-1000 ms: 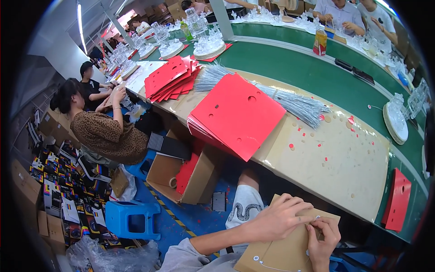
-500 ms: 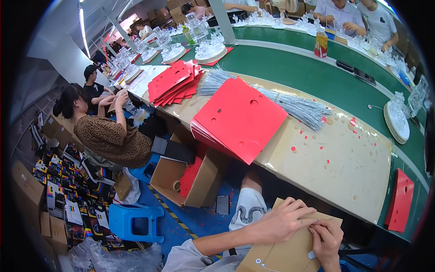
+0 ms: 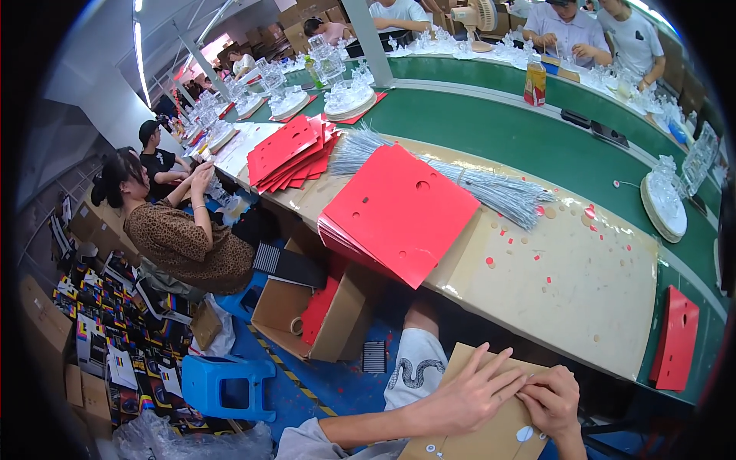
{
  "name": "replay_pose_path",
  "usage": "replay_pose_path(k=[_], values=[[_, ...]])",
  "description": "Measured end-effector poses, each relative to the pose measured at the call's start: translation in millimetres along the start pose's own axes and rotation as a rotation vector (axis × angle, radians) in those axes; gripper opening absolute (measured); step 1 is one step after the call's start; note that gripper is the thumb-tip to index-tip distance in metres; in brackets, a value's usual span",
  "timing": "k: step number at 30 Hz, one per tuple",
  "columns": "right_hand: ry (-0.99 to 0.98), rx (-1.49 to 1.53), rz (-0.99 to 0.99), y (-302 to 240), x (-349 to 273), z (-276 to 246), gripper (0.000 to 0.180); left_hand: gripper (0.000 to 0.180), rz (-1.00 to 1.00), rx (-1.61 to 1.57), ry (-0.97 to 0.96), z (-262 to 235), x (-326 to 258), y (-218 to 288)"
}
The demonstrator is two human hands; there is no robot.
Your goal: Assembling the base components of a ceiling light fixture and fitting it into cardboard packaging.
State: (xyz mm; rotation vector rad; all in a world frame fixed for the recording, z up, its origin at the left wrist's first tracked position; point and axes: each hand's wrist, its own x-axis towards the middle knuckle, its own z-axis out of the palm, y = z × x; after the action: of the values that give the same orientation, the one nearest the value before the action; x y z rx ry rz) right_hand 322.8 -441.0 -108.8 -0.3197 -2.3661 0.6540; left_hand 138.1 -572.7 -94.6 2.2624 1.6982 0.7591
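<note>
A brown card sheet [image 3: 491, 433] rests tilted on my lap, with a white round disc [image 3: 524, 434] and a smaller white button with string [image 3: 430, 448] on its face. My left hand [image 3: 471, 392] lies over the sheet's upper part, outer fingers spread and the fingertips nearest my right hand bent in to meet it. Across from it, my right hand [image 3: 552, 399] has thumb and fingers pinched together at the same spot. Whatever sits between the fingertips is hidden.
Red punched sheets [image 3: 402, 207] are stacked on the table [image 3: 567, 307], beside a bundle of silvery wires [image 3: 506, 192]. A cardboard box [image 3: 345, 322] and blue stool [image 3: 226, 387] stand on the floor. A co-worker [image 3: 188, 238] sits at left; a green conveyor [image 3: 475, 115] runs beyond.
My left hand's outer fingers have lifted and spread apart. The fingertips of both hands stay together on the card sheet. The view has shifted slightly.
</note>
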Motion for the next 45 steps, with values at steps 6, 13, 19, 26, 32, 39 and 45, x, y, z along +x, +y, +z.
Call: replay_pose_path(k=[6,13,19,26,32,39,45], values=[[-0.021,0.038,0.107,0,-1,-1,0.02,0.057,0.034,0.112,-0.016,0,-1,3],[0.01,0.147,0.253,1,-1,0,0.023,0.055,0.077,0.183,-0.003,2,0,4],[-0.04,0.182,0.248,5,-1,-2,0.023,0.051,0.105,0.268,0.014,-1,0,5],[0.001,0.274,0.408,1,6,-4,0.024,0.046,0.269,0.493,0.062,7,9,8],[-0.112,0.356,0.514,12,3,-15,0.026,0.045,0.358,0.497,0.007,6,15,6],[-0.254,0.498,0.725,18,21,-23,0.038,0.044,0.405,0.606,-0.083,-2,18,13],[-0.47,0.503,0.859,30,29,-32,0.044,0.048,0.453,0.593,-0.083,-2,25,17]])
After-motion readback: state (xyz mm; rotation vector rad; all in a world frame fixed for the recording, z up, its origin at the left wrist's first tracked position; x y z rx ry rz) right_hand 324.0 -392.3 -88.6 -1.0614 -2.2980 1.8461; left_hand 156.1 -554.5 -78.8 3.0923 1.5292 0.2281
